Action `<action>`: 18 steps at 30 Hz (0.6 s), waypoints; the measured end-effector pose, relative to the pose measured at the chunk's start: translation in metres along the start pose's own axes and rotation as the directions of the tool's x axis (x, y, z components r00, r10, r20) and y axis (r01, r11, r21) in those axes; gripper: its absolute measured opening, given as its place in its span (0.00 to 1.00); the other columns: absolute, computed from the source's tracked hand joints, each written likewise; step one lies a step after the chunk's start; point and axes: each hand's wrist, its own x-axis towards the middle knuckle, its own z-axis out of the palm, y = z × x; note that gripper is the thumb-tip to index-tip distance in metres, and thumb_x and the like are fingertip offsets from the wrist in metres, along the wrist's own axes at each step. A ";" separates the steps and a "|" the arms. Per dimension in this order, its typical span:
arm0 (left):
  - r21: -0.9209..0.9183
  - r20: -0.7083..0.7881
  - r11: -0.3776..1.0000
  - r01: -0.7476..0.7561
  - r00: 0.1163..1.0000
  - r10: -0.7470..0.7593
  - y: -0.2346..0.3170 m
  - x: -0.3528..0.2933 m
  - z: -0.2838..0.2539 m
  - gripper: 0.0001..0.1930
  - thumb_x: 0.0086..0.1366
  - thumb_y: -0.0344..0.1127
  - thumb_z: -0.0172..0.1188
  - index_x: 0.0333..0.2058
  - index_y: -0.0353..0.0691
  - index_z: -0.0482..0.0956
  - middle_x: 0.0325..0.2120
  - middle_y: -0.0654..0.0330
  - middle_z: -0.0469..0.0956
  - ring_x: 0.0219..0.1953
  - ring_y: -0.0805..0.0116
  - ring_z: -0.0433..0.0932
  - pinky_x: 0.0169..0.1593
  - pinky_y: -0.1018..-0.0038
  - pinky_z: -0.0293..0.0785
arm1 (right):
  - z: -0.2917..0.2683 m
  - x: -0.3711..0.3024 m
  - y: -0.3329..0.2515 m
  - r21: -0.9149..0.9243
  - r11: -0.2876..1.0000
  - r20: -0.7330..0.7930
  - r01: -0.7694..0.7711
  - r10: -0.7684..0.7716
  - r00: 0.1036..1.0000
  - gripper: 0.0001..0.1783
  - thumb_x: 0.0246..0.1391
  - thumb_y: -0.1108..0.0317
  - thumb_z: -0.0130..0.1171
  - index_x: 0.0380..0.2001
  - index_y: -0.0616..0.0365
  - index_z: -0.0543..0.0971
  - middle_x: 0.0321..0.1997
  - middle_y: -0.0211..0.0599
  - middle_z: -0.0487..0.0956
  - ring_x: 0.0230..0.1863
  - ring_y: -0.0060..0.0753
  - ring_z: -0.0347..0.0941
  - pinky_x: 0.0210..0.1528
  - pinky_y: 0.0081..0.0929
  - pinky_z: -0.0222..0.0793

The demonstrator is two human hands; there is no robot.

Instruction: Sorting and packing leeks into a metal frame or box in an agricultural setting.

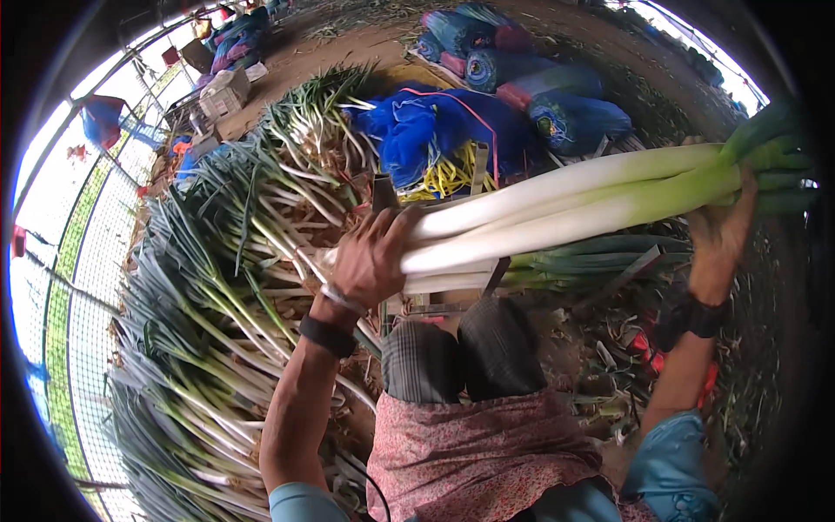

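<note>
Between my hands I hold a few thick leeks (557,204) nearly level, white ends on the left and green tops on the right. My left hand (372,252) is closed round the white root ends. Under the green part, my right hand (724,213) grips the stalks, its fingers partly behind them. Below lies another bundle of trimmed leeks (591,261), resting across a metal rack (631,270) in front of my knees. A large heap of untrimmed leeks (200,322), roots and long leaves still on, spreads along my left side.
Beyond the rack are blue netting (435,126) and yellow ties (457,174). Several netted blue rolls (578,122) lie at the far right. A pale crate (224,94) stands at the far left, near a mesh fence (83,331). Leaf scraps (739,365) litter the ground on the right.
</note>
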 end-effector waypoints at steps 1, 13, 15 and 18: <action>-0.110 0.097 0.994 -0.010 0.995 0.021 0.003 0.037 0.013 0.29 0.48 0.27 0.55 0.54 0.42 0.68 0.39 0.49 0.76 0.42 0.48 0.76 0.41 0.54 0.74 | -0.017 0.013 -0.017 -0.072 0.997 -0.004 0.031 -0.031 1.000 0.25 0.50 0.60 0.64 0.48 0.63 0.72 0.48 0.54 0.74 0.54 0.53 0.68 0.64 0.51 0.59; 0.157 0.677 0.988 0.000 0.728 -0.108 -0.141 0.042 0.208 0.25 0.55 0.32 0.55 0.54 0.48 0.67 0.49 0.53 0.74 0.49 0.52 0.75 0.49 0.57 0.72 | -0.231 0.034 0.096 -0.837 0.158 -0.489 -0.524 0.214 0.846 0.28 0.55 0.60 0.61 0.55 0.63 0.70 0.47 0.43 0.79 0.46 0.39 0.77 0.53 0.34 0.69; 0.250 0.727 0.968 0.021 0.656 -0.202 -0.149 0.037 0.212 0.26 0.55 0.32 0.55 0.55 0.48 0.67 0.51 0.54 0.73 0.52 0.52 0.73 0.51 0.57 0.71 | -0.239 0.044 0.125 -0.971 0.035 -0.225 -0.238 0.216 0.950 0.27 0.55 0.62 0.60 0.57 0.60 0.70 0.50 0.44 0.77 0.52 0.41 0.74 0.58 0.36 0.65; 0.180 0.704 0.967 0.178 0.663 -0.254 -0.148 0.046 0.198 0.26 0.56 0.30 0.53 0.56 0.47 0.66 0.53 0.54 0.70 0.57 0.52 0.68 0.55 0.53 0.66 | -0.207 0.083 0.172 -0.844 -0.408 0.210 0.348 0.347 0.914 0.29 0.53 0.61 0.61 0.58 0.54 0.69 0.56 0.45 0.72 0.62 0.45 0.63 0.67 0.41 0.53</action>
